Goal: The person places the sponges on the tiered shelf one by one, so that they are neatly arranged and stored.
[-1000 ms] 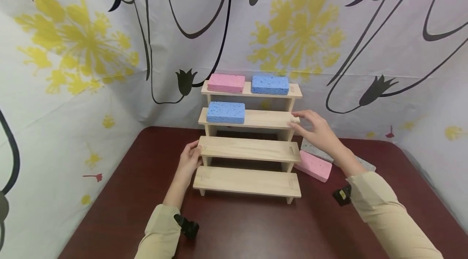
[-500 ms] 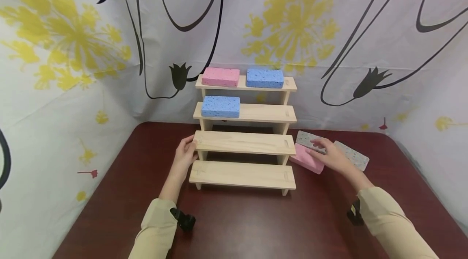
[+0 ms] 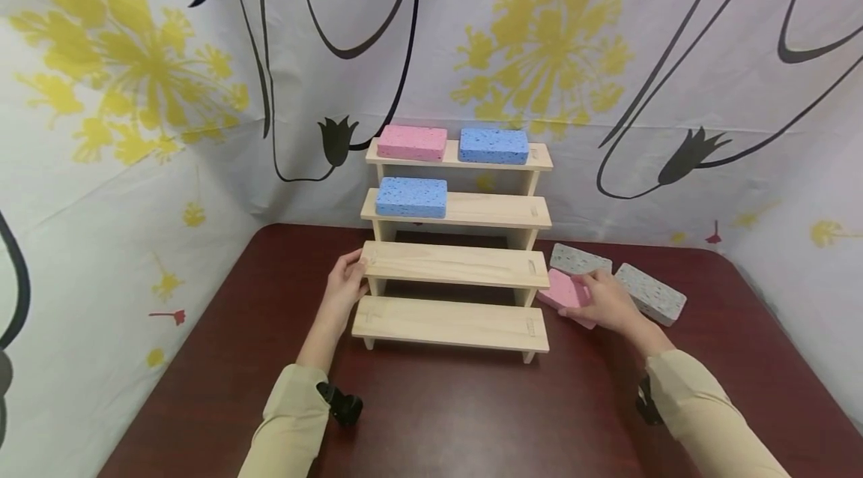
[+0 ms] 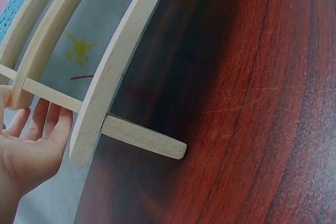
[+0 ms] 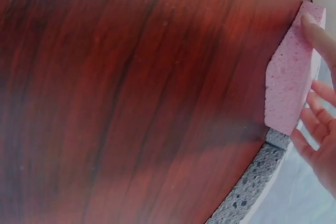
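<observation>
A four-step wooden shelf rack (image 3: 458, 264) stands on the table. My left hand (image 3: 345, 285) grips the left end of its second shelf from the bottom; in the left wrist view the fingers (image 4: 50, 124) reach under the wood. To the right of the rack, my right hand (image 3: 607, 302) pinches a pink sponge (image 3: 562, 289) across its width. The right wrist view has the thumb on one side of this sponge (image 5: 289, 77) and the fingers along the other, close to a grey sponge.
Another pink sponge (image 3: 412, 142) and a blue sponge (image 3: 494, 145) sit on the top shelf. A second blue sponge (image 3: 411, 197) lies on the shelf below, at left. Two grey sponges, one behind (image 3: 578, 258) and one right (image 3: 650, 294), lie on the dark table (image 3: 431, 418). Patterned cloth (image 3: 431, 88) hangs behind.
My right hand has come down from the right end of the second shelf from the top to the loose pink sponge and now pinches it. My left hand stays on the rack.
</observation>
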Available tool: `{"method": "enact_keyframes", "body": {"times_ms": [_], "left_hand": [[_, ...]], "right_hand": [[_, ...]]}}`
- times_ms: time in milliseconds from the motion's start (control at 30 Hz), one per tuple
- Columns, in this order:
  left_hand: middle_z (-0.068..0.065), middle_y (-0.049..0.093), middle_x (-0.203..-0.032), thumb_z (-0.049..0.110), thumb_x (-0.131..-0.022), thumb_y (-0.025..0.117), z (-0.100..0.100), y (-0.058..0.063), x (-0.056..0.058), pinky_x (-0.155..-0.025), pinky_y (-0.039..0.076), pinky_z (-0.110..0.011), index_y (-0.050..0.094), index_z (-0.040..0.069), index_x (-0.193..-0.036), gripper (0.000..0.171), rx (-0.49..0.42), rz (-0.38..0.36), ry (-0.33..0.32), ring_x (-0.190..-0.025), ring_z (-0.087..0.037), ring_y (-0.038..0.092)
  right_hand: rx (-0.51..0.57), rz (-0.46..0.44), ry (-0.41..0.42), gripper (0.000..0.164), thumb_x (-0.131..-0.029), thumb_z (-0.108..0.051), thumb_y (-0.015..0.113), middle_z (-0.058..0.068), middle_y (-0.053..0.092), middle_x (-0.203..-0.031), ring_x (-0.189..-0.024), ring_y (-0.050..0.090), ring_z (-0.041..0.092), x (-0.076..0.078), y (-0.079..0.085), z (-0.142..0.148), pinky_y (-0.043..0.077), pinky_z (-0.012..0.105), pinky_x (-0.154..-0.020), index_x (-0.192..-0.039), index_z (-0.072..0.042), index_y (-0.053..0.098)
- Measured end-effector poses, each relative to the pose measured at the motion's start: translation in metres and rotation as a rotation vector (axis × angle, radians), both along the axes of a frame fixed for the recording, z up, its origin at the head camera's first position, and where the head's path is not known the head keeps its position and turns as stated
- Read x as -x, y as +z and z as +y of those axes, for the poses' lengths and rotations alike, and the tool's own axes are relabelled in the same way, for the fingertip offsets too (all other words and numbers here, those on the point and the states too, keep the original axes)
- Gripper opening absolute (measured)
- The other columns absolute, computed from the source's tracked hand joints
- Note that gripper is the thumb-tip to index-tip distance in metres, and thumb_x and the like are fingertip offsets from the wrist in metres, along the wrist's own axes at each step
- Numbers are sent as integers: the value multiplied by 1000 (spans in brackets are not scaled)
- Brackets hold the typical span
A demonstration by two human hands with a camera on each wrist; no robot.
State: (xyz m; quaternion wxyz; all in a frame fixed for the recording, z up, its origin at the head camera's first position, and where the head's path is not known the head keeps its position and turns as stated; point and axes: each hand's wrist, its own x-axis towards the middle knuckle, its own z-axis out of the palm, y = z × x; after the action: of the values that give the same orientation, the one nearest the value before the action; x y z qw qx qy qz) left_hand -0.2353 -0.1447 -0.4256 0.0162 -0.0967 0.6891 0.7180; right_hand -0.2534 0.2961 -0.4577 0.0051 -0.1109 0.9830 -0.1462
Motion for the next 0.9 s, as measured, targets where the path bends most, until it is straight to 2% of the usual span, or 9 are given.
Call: {"method": "enact_keyframes", "body": {"times_ms": [233, 367, 533, 700, 833, 900], "left_hand": [[-17, 40, -138, 23, -98, 40, 0, 1, -3, -106, 33, -48, 35, 11, -137, 41, 4, 4, -5, -131, -30, 37], [-17, 39, -139, 24, -98, 41, -1, 1, -4, -106, 33, -48, 35, 11, -137, 42, 8, 8, -9, -131, -30, 36], [-17, 41, -138, 24, -98, 42, -2, 1, -4, -106, 34, -48, 35, 11, -137, 42, 5, 2, 0, -130, -31, 38], [-17, 41, -137, 24, -98, 41, -3, 1, -3, -106, 33, -48, 35, 11, -137, 41, 13, 2, -5, -130, -30, 38], [-18, 40, -138, 24, -98, 41, -3, 1, -4, -106, 33, -49, 34, 10, -137, 42, 11, 12, -17, -131, -31, 37], [-18, 39, -138, 24, -98, 42, -3, 1, -4, -106, 32, -49, 34, 9, -137, 43, 9, 15, -24, -131, -31, 36]], "right_hand": [[62, -43, -27, 71, -60, -39, 80, 23, 50, -99, -88, 46, 32, 0, -3, -1, 42, 40, -69, -107, 6, 52], [106, -90, -7, 73, -60, -36, 81, 22, 52, -100, -89, 48, 29, -2, -1, 2, 43, 39, -72, -109, 7, 49], [148, -84, 23, 76, -61, -34, 81, 24, 53, -102, -89, 49, 29, -6, 11, 9, 43, 36, -73, -112, 10, 47], [196, -37, 20, 76, -64, -30, 80, 27, 49, -104, -91, 45, 33, -8, 32, 17, 39, 34, -71, -117, 11, 44], [229, 76, 32, 73, -67, -24, 79, 30, 48, -107, -94, 42, 36, -7, 53, 23, 35, 35, -71, -121, 12, 44], [253, 136, 50, 71, -69, -21, 78, 31, 48, -107, -93, 42, 36, -5, 64, 24, 37, 39, -71, -122, 13, 44]]}}
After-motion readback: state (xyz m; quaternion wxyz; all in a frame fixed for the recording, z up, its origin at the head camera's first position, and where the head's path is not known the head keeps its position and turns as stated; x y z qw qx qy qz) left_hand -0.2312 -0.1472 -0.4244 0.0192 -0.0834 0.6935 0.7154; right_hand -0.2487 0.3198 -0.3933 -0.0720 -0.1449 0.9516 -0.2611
